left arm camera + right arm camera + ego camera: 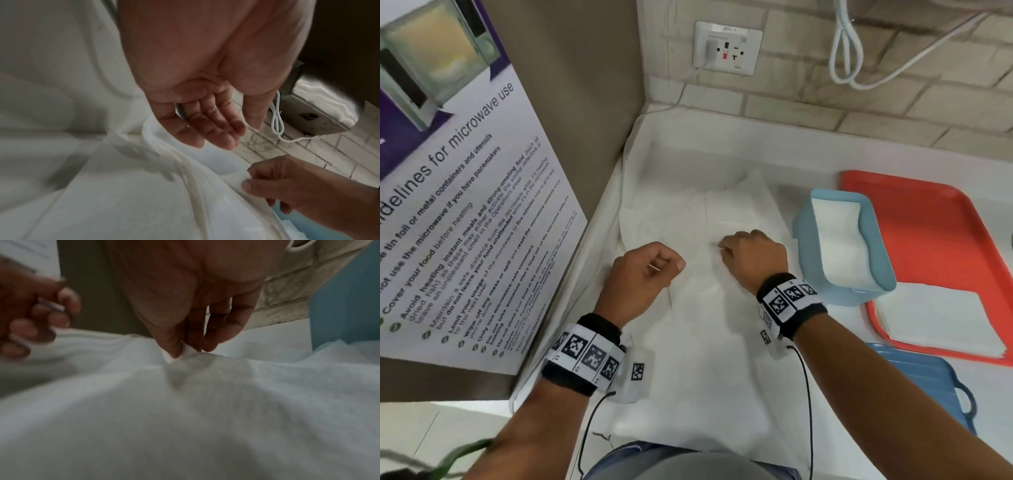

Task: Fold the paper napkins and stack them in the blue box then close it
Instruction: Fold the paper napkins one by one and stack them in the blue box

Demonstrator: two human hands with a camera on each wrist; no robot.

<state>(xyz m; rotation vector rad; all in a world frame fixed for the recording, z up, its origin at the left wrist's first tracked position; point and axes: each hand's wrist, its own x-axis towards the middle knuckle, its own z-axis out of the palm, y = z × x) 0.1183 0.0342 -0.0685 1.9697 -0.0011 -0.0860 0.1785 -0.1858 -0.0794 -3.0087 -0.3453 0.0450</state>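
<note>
Countertop: white, seemingly unfolded napkin (pixel 709 233)

The right wrist view is blurred throughout; the napkin (pixel 205 402) shows no clear edges there, and the left hand (pixel 30 313) smears at the frame's left edge. From the head camera the right hand (pixel 753 257) hides its own fingertips; the blue lid (pixel 928 383) is cut by the forearm; the poster (pixel 448 188) runs off the left edge, its small print unreadable.
</note>
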